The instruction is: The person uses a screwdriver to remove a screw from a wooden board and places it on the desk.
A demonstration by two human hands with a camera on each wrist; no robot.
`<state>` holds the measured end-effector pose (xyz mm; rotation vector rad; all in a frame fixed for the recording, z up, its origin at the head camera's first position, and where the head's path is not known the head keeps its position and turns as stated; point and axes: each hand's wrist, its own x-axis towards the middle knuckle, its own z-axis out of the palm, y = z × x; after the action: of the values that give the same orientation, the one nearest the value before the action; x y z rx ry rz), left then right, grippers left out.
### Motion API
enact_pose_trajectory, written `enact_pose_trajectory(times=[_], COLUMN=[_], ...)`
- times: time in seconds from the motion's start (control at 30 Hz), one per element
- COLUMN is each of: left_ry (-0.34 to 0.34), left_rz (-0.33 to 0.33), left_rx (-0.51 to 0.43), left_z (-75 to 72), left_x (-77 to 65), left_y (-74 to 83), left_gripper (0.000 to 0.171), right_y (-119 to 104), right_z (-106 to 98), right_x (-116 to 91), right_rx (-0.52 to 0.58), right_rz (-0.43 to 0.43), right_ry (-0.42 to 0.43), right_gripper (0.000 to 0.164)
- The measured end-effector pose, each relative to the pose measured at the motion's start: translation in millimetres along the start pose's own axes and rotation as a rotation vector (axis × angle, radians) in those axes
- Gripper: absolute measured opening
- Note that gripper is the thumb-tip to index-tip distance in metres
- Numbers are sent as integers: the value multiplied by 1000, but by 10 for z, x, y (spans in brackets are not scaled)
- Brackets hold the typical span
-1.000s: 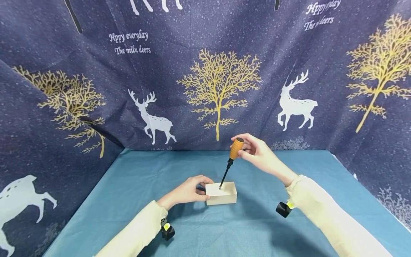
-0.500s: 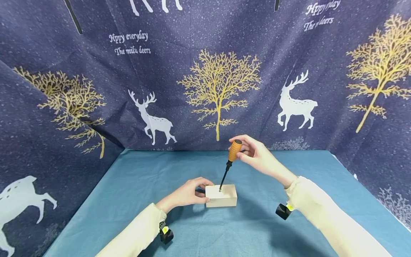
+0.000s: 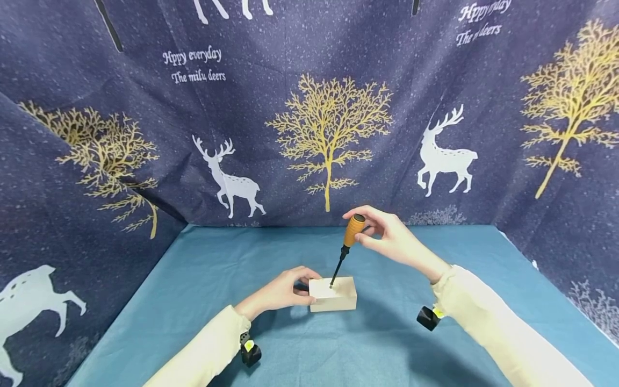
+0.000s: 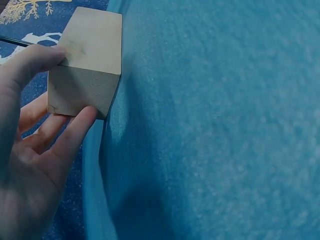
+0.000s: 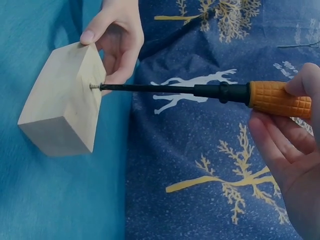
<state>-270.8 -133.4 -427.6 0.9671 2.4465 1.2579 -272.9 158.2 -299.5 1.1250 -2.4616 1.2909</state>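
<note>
A pale wooden block [image 3: 333, 304] sits on the blue cloth. My left hand [image 3: 280, 290] grips its left end, with the thumb on the near side and fingers behind, as the left wrist view also shows the block [image 4: 92, 42]. A screwdriver [image 3: 352, 232] with an orange handle and black shaft leans slightly to the right above the block. The fingers and thumb of my right hand [image 3: 389, 235] hold its handle. In the right wrist view, the tip of the screwdriver [image 5: 165, 88] meets a small screw [image 5: 94, 86], which stands partly out of the block's top face.
Blue cloth [image 3: 232, 247] covers the table. Behind and beside it hangs a dark blue curtain [image 3: 300, 54] printed with white deer and yellow trees. A small black camera [image 3: 251, 355] is worn on the left wrist, another camera [image 3: 427, 318] on the right.
My right hand and the screwdriver handle have shifted slightly down and left, and the fingers have moved a little around the handle. The block and left hand have barely moved.
</note>
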Motion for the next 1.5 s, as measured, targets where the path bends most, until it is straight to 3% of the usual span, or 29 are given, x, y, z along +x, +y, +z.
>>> enact_pose_trajectory(times=[0.2,0.77,1.5], left_ry=[-18,-26,-6], left_rz=[0,-3,-18], left_rx=[-18,-11,-5], left_z=[-5,17,-19], left_x=[-9,1,15], left_y=[18,26,19], left_gripper=[42,43,43], right_y=[9,99,28], right_z=[30,83,86], right_x=[19,61,128], right_rx=[45,360,281], right_rz=[-28,-38,-7], right_ry=[6,5,11], right_gripper=[48,40,39])
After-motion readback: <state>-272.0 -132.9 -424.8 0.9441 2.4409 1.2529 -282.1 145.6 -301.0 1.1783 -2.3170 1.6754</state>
